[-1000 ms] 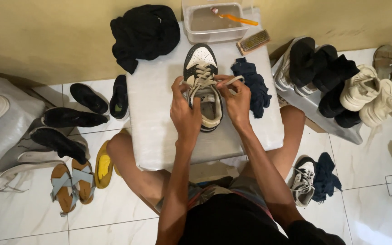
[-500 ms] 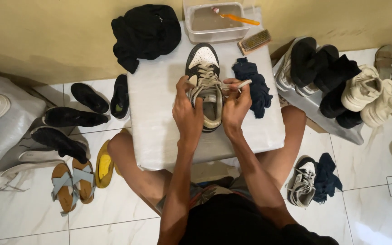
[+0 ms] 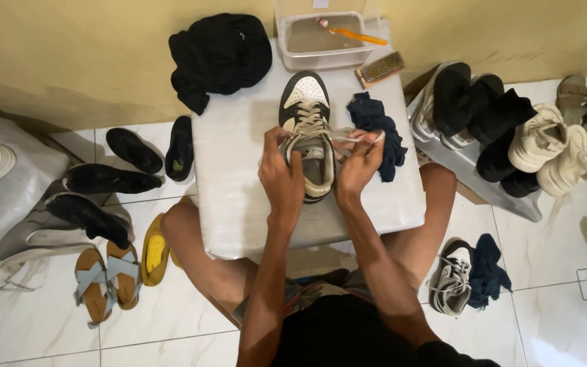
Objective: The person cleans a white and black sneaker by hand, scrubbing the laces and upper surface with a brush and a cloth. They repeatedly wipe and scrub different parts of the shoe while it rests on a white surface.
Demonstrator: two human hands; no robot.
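White floor tiles (image 3: 171, 319) and a yellow wall (image 3: 69, 54) are seen from above, and at the centre of the frame a low white-covered table (image 3: 239, 190) is straddled by the seated person's knees. On it, just above centre, a black-and-white lace-up sneaker (image 3: 307, 129) lies with its toe towards the top edge. The shoe's collar is gripped by the left hand (image 3: 281, 178), fingers curled closed around it. A pale flat lace (image 3: 348, 136) is pinched between the fingertips of the right hand (image 3: 360, 163) and is drawn out to the right, just over the crumpled dark blue cloth (image 3: 378, 132) that lies touching the shoe's right side.

For the lacing to go well, the shoe would best be kept pressed flat by the left hand while the lace is pulled level and untwisted, so that even tension is kept across the eyelets.

Room to move is tight at the upper edge: a clear plastic tub of murky water (image 3: 321, 41), with an orange-handled toothbrush (image 3: 351, 32) resting in it, sits just beyond the toe, and a small wooden brush (image 3: 380, 66) lies near the upper-right corner. A black bundle of fabric (image 3: 219, 54) overhangs the upper-left corner. Bare tabletop is left at the centre left and lower right, near the edges. Off the table, dark shoes (image 3: 110, 180) and tan sandals (image 3: 107, 282) are spread at the left, a heap of pale and black shoes (image 3: 511, 136) at the right, and a matching sneaker (image 3: 451, 278) at the lower right.
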